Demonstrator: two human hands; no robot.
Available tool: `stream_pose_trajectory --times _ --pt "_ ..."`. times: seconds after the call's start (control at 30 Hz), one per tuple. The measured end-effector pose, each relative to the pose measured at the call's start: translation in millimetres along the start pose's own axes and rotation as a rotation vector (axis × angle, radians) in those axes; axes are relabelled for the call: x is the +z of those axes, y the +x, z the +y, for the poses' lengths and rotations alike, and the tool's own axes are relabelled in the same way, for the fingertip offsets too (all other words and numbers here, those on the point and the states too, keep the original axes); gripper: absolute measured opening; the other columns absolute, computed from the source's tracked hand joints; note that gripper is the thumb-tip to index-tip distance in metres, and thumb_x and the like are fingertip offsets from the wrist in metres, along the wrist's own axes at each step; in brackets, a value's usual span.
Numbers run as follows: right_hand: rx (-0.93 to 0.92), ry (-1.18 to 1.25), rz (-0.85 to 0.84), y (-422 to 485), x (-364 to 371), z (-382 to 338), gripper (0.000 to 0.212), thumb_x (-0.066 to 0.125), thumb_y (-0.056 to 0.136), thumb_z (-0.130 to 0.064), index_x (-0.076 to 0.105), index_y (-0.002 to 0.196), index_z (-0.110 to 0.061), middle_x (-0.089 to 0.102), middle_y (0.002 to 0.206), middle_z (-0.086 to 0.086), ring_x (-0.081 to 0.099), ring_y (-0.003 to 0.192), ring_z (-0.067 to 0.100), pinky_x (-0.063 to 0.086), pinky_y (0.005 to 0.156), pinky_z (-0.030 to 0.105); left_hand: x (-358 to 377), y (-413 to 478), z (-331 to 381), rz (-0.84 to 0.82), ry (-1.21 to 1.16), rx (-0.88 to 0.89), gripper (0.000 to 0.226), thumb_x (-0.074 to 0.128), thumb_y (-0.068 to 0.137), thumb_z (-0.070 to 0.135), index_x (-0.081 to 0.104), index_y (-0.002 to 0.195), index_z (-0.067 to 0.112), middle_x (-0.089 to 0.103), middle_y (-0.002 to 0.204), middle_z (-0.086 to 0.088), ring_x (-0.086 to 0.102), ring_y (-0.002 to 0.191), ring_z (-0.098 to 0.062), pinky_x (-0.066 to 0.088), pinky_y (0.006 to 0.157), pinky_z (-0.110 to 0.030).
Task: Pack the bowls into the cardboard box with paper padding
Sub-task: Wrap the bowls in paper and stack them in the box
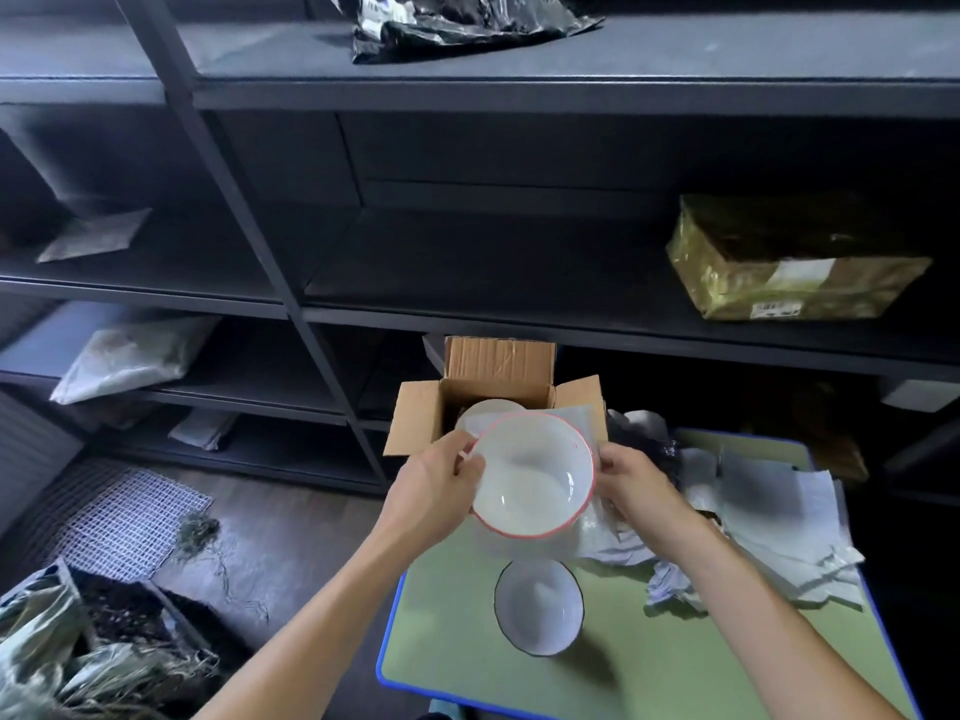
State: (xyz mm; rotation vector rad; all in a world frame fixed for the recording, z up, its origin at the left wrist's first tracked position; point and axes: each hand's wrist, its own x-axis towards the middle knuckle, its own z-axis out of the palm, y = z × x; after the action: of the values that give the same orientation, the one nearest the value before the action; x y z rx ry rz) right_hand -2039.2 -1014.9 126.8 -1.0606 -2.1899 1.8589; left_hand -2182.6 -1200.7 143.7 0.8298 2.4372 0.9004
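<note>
Head view: the left hand and right hand each close their grip on opposite edges of the red-rimmed bowl, held tilted above the counter, just before the open cardboard box. A dark-rimmed bowl sits on the counter near crumpled paper.

One wide head-worn view looks forward and down from close above the left hand and right hand, with the worktop near right, floor near left, shelves far.
</note>
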Motion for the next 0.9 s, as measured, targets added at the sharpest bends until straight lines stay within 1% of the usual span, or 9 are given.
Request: stream_pose_trajectory --times 0.1,0.27,0.4,0.47,0.53,0.63,0.73,0.8,0.9 --pt "0.089 0.175 -0.086 -2.6 2.2 -5.2 0.033 0.046 0.092 0.006 0.069 0.104 -0.014 0.060 0.059 -0.012 0.049 0.045 0.000 0.036 0.041 0.013 6.0 4.5 -2.2 -0.010 -0.036 -0.027 0.008 0.046 0.095 0.031 0.054 0.093 0.033 0.063 0.068 0.008 0.057 0.056 -0.012 0.042 0.056 -0.029" --pt "0.159 0.250 -0.100 4.1 4.1 -2.1 0.051 0.036 0.082 0.015 0.068 0.113 -0.011 0.068 0.072 0.002 0.059 0.056 0.011 0.045 0.045 0.019 9.4 7.8 -1.3 -0.004 -0.111 -0.070 0.009 0.047 0.094 0.036 0.056 0.092 0.033 0.060 0.066 0.006 0.064 0.067 -0.014 0.047 0.063 -0.033" --pt "0.143 0.309 -0.129 2.7 9.7 -6.6 0.037 0.032 0.081 0.018 0.060 0.093 -0.003 0.053 0.050 -0.003 0.047 0.040 0.009 0.032 0.035 0.016 14.9 9.1 -3.0 0.050 -0.228 -0.132 0.017 0.047 0.094 0.041 0.055 0.083 0.031 0.055 0.069 0.006 0.052 0.065 -0.015 0.042 0.061 -0.032" --pt "0.141 0.344 -0.116 1.5 13.9 -10.2 0.032 0.033 0.082 0.017 0.055 0.083 -0.006 0.047 0.044 -0.006 0.042 0.036 0.009 0.027 0.035 0.016 16.8 11.7 -7.0 0.069 -0.270 -0.148 0.019 0.046 0.092 0.044 0.056 0.080 0.032 0.054 0.070 0.004 0.050 0.066 -0.016 0.048 0.063 -0.035" --pt "0.163 0.355 -0.117 6.0 18.4 -6.2 0.026 0.041 0.078 0.007 0.062 0.086 -0.006 0.052 0.054 0.001 0.046 0.047 0.018 0.030 0.048 0.019 14.1 13.6 -9.7 0.063 -0.300 -0.174 0.020 0.045 0.090 0.047 0.056 0.081 0.033 0.056 0.072 0.003 0.053 0.069 -0.017 0.057 0.070 -0.043" --pt "0.207 0.323 -0.123 8.5 23.4 -5.9 0.023 0.060 0.079 -0.028 0.071 0.092 -0.013 0.054 0.075 0.009 0.048 0.068 0.026 0.032 0.068 0.039 7.9 14.3 -11.8 0.024 -0.327 -0.203 0.021 0.043 0.094 0.046 0.054 0.086 0.029 0.061 0.073 0.008 0.064 0.055 -0.015 0.060 0.072 -0.045" --pt "0.230 0.321 -0.179 11.0 25.4 -9.2 0.063 0.045 0.089 -0.072 0.070 0.098 -0.015 0.058 0.076 0.007 0.055 0.068 0.022 0.041 0.068 0.038 3.8 15.1 -10.2 0.030 -0.289 -0.186 0.024 0.042 0.097 0.045 0.051 0.087 0.025 0.059 0.072 0.007 0.067 0.050 -0.016 0.053 0.064 -0.037" --pt "0.211 0.307 -0.207 12.1 24.9 -11.7 0.061 0.041 0.092 -0.071 0.070 0.096 -0.018 0.058 0.070 0.003 0.052 0.062 0.017 0.043 0.068 0.037 4.3 18.3 -11.0 0.039 -0.259 -0.191 0.025 0.040 0.098 0.045 0.049 0.088 0.025 0.058 0.075 0.006 0.068 0.050 -0.016 0.047 0.059 -0.033" --pt "0.150 0.176 -0.140 13.1 27.1 -17.8 0.034 0.049 0.101 -0.042 0.073 0.098 -0.018 0.067 0.082 0.001 0.057 0.072 0.016 0.047 0.073 0.035 7.0 25.7 -13.9 0.037 -0.277 -0.213 0.021 0.040 0.095 0.047 0.049 0.090 0.029 0.061 0.076 0.006 0.068 0.058 -0.018 0.058 0.066 -0.040"
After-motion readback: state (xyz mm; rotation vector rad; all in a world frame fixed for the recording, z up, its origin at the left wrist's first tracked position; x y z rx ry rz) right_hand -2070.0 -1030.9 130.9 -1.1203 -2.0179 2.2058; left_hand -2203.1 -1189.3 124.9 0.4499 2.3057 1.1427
